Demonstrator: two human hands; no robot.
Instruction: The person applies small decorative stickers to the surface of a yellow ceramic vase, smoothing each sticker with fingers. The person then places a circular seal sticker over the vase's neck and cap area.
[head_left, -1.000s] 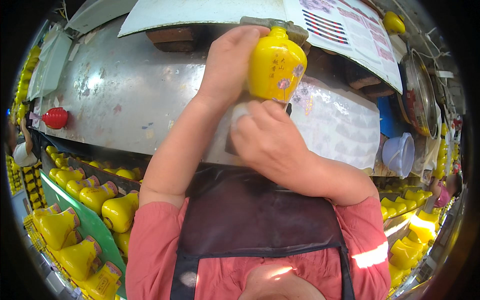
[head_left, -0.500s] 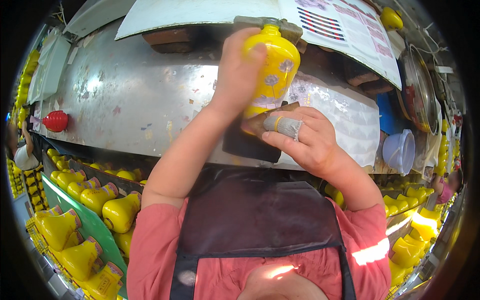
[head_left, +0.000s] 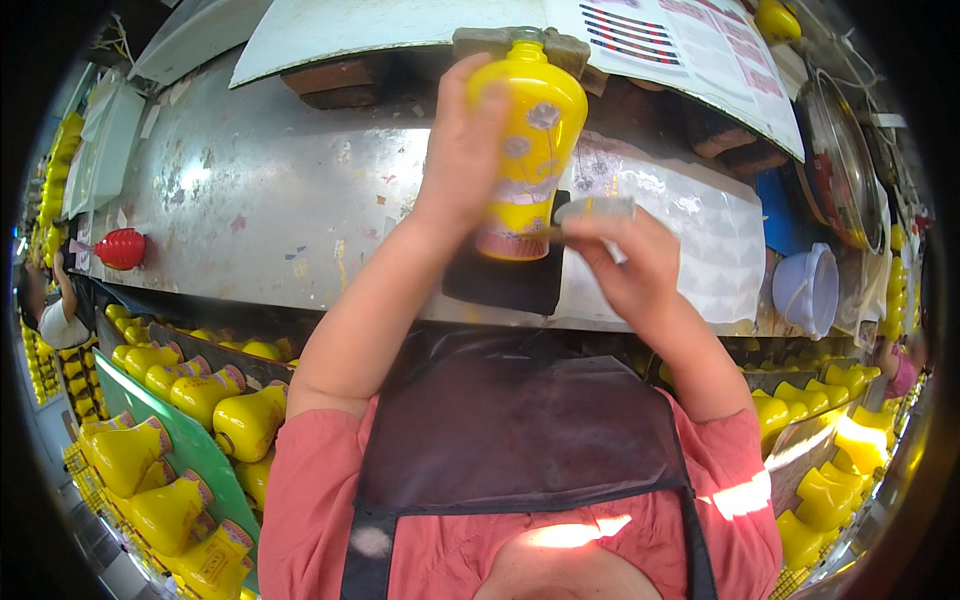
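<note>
A glossy yellow bottle (head_left: 545, 90) with purple-grey flower decals lies on the bench, its neck at a notched grey-brown block (head_left: 478, 42). My left hand (head_left: 462, 150) is wrapped over its left side, fingers blurred. Near the bottle's patterned base, my right hand (head_left: 630, 250) pinches a thin brown flat scraper (head_left: 556, 232), seen almost edge-on. Whether the scraper touches the bottle is unclear. A grey cloth sleeve covers one finger of that hand. Under the base end sits a black pad (head_left: 500, 285).
Decal sheets (head_left: 680, 240) lie to the right, beside a lavender bucket (head_left: 805, 290). A white board (head_left: 380, 25) on bricks spans the far side. A red ribbed object (head_left: 120, 249) stands at left. Yellow bottles (head_left: 250, 420) fill racks on both sides. Another person (head_left: 60, 310) is at far left.
My right hand has drawn right, off the bottle's base, and the scraper has turned nearly edge-on. The base's patterned band now shows. The bottle has rolled slightly in my left hand.
</note>
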